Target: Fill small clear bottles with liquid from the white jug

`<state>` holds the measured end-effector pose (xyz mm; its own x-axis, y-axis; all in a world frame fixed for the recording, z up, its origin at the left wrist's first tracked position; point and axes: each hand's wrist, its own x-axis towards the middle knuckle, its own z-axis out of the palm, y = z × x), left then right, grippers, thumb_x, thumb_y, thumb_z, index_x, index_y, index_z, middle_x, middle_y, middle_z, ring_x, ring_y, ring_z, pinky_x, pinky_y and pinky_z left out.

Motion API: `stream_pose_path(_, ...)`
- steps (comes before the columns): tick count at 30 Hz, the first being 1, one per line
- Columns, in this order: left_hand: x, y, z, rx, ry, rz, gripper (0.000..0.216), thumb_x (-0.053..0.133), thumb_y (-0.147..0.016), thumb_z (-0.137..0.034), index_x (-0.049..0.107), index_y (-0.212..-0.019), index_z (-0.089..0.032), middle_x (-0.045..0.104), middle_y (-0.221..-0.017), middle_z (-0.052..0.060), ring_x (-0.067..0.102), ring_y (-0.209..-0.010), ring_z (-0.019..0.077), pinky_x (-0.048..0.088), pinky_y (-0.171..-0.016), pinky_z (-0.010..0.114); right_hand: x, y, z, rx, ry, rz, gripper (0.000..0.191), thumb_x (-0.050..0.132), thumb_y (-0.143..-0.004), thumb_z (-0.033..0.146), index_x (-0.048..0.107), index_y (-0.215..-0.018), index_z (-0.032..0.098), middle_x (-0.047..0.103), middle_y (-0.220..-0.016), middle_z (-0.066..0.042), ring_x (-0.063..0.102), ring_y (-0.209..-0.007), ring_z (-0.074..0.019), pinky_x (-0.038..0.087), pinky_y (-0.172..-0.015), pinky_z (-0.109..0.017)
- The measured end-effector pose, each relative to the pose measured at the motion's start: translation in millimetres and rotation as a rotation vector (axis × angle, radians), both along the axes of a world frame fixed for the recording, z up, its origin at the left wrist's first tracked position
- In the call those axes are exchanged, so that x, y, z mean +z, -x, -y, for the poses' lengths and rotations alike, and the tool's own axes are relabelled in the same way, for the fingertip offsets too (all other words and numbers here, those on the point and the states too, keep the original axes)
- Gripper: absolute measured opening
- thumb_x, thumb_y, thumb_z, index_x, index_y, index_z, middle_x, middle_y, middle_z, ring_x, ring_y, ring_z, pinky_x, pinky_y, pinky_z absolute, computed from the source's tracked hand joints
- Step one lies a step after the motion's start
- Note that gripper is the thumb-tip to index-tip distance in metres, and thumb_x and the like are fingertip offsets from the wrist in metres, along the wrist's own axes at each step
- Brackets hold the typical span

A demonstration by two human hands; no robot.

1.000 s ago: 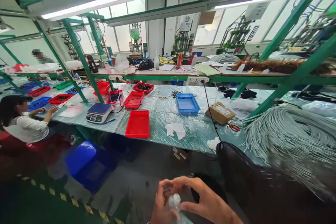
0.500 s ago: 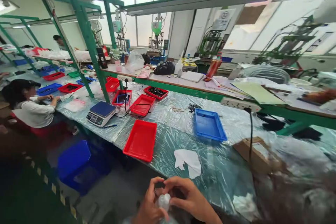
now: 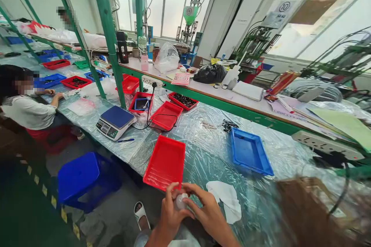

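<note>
The small whitish object (image 3: 181,202) you hold at the desk's near edge is mostly hidden by your fingers, its shape unclear; your left hand (image 3: 169,216) closes its grip around it, your right hand (image 3: 207,211) pinches its top; just beyond lie a glossy red plastic tray (image 3: 165,163), a crumpled white cloth (image 3: 226,200), and the wrinkled clear film covering the desk (image 3: 208,150).

Red tray (image 3: 165,163), blue tray (image 3: 249,151), scale (image 3: 115,122)

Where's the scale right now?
Head view, left of centre: the scale sits on the plastic-covered table, beside a green post, with a pen in front and red trays to its right.
</note>
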<state>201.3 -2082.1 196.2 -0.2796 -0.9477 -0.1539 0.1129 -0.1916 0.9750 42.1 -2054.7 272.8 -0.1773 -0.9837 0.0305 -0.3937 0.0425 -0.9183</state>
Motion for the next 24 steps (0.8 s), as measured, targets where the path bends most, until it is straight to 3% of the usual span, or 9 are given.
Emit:
stream_pose_path(5, -11.9, -25.3, 75.2, 0.015, 0.302, 0.084, 0.060, 0.087, -0.083, -0.033, 0.068, -0.140, -0.033, 0.093, -0.116, 0.006, 0.093, -0.106, 0.0380, 0.079, -0.092, 0.050, -5.2, -40.5, 60.7, -0.136, 0.129, -0.075, 0.037, 0.085, -0.090, 0.056, 0.084, -0.125, 0.068, 0.092, -0.110, 0.004, 0.089, -0.097, -0.0418, 0.076, -0.091, -0.064)
stream_pose_path(8, -24.0, -26.5, 115.9, -0.024, 0.369, 0.081, 0.057, 0.084, -0.089, -0.032, 0.065, -0.143, -0.031, 0.093, -0.120, 0.007, 0.093, -0.109, 0.0373, 0.079, -0.095, 0.052, -3.8, -55.7, 92.7, -0.254, 0.166, -0.131, 0.033, 0.082, -0.092, 0.053, 0.085, -0.123, 0.064, 0.091, -0.109, 0.002, 0.089, -0.094, -0.0409, 0.076, -0.087, -0.062)
stream_pose_path(15, -33.6, -17.5, 186.1, -0.073, 0.521, 0.081, 0.056, 0.079, -0.103, -0.027, 0.056, -0.155, -0.025, 0.090, -0.127, 0.012, 0.091, -0.116, 0.0316, 0.078, -0.098, 0.046, -6.8, -51.0, 159.7, -0.353, 0.031, -0.190, 0.023, 0.084, -0.093, 0.053, 0.087, -0.116, 0.051, 0.090, -0.107, -0.001, 0.087, -0.098, -0.0391, 0.074, -0.094, -0.063)
stream_pose_path(19, -59.9, -2.7, 225.4, -0.041, 0.558, 0.095, 0.061, 0.081, -0.104, -0.029, 0.049, -0.156, -0.025, 0.089, -0.114, 0.009, 0.092, -0.102, 0.0283, 0.078, -0.088, 0.039, -33.1, -22.4, 200.0, -0.291, -0.043, -0.056, 0.045, 0.088, -0.091, 0.048, 0.082, -0.135, 0.052, 0.089, -0.116, 0.000, 0.087, -0.105, -0.0321, 0.074, -0.103, -0.054)
stream_pose_path(21, -83.8, 9.8, 244.9, -0.006, 0.559, 0.128, 0.066, 0.081, -0.104, -0.031, 0.045, -0.158, -0.025, 0.087, -0.112, 0.008, 0.091, -0.099, 0.0281, 0.078, -0.085, 0.038, -55.7, -4.5, 221.5, -0.219, -0.082, 0.061, 0.054, 0.093, -0.084, 0.045, 0.081, -0.137, 0.051, 0.088, -0.123, 0.000, 0.087, -0.108, -0.0306, 0.076, -0.101, -0.050)
stream_pose_path(24, -123.1, 35.1, 273.6, 0.020, 0.570, 0.213, 0.072, 0.083, -0.103, -0.029, 0.042, -0.162, -0.027, 0.084, -0.127, 0.012, 0.090, -0.107, 0.0287, 0.078, -0.089, 0.040, -98.6, 17.6, 254.8, -0.126, -0.155, 0.092, 0.050, 0.095, -0.081, 0.044, 0.084, -0.129, 0.047, 0.088, -0.127, -0.001, 0.088, -0.108, -0.0309, 0.078, -0.092, -0.046)
